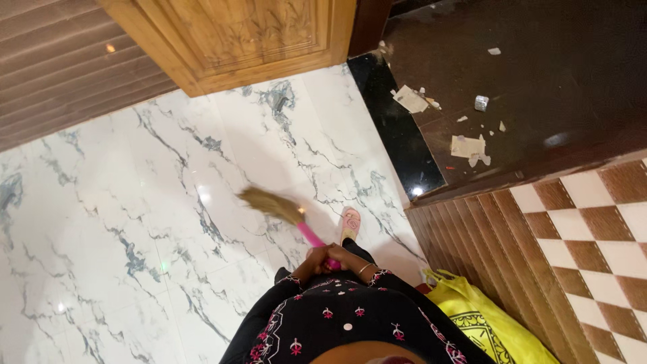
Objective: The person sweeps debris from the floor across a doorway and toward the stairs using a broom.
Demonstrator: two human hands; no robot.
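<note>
Both my hands are closed on the pink handle (311, 236) of a broom, just in front of my black embroidered garment (344, 320). My left hand (315, 258) grips the handle on the left. My right hand (348, 257), with a bangle on its wrist, holds the handle's near end. The straw bristles (269, 204) are blurred, low over the white marbled floor (135, 202). My foot in a pink slipper (350, 225) stands just right of the handle.
Torn paper scraps (467, 146) and a small foil piece (481, 102) lie on the dark floor at upper right, past a black threshold strip (397, 128). A carved wooden door (236, 34) is ahead. A yellow bag (485, 323) sits by the ribbed wall and checkered tiles (593, 222).
</note>
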